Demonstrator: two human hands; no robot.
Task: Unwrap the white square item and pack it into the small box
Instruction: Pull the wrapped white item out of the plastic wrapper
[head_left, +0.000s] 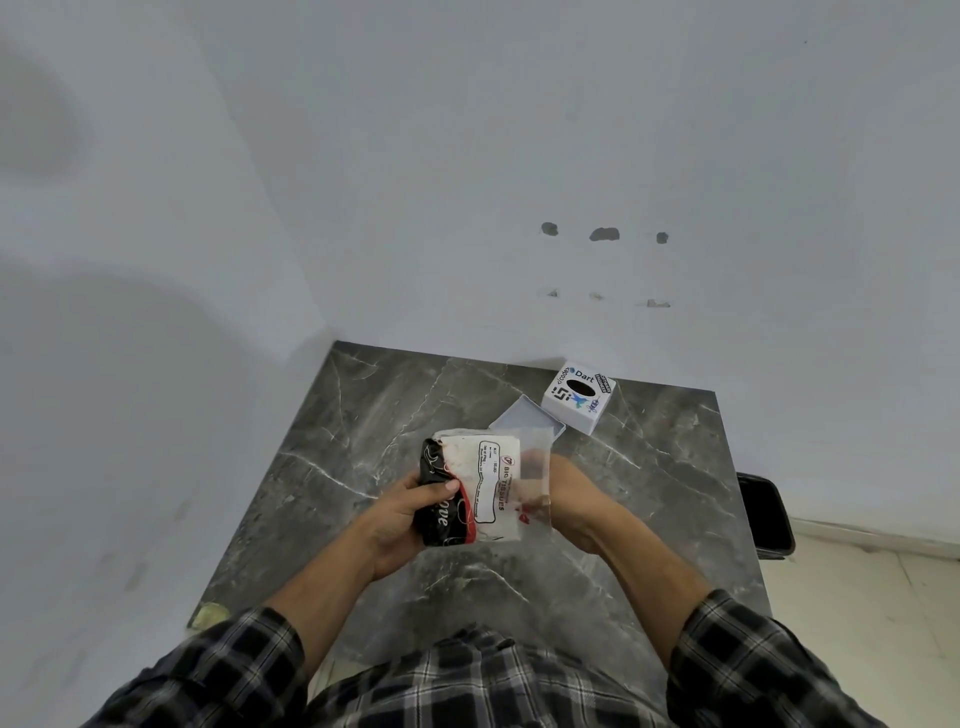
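Note:
I hold a white square tissue pack (493, 486) in a clear plastic wrapper with black and red print, above the middle of the grey marble table (332, 467). My left hand (410, 519) grips its black left end, thumb on top. My right hand (563, 499) is behind the loose clear end of the wrapper (535, 462), partly hidden by it. The small white box (579, 397), with stickers and a dark oval hole on top, stands at the table's far edge. Its white lid (527, 418) lies open side up just in front of it.
The table stands in a corner of pale walls. A black object (766, 514) sits on the floor to the right of the table. My checked sleeves fill the bottom of the view.

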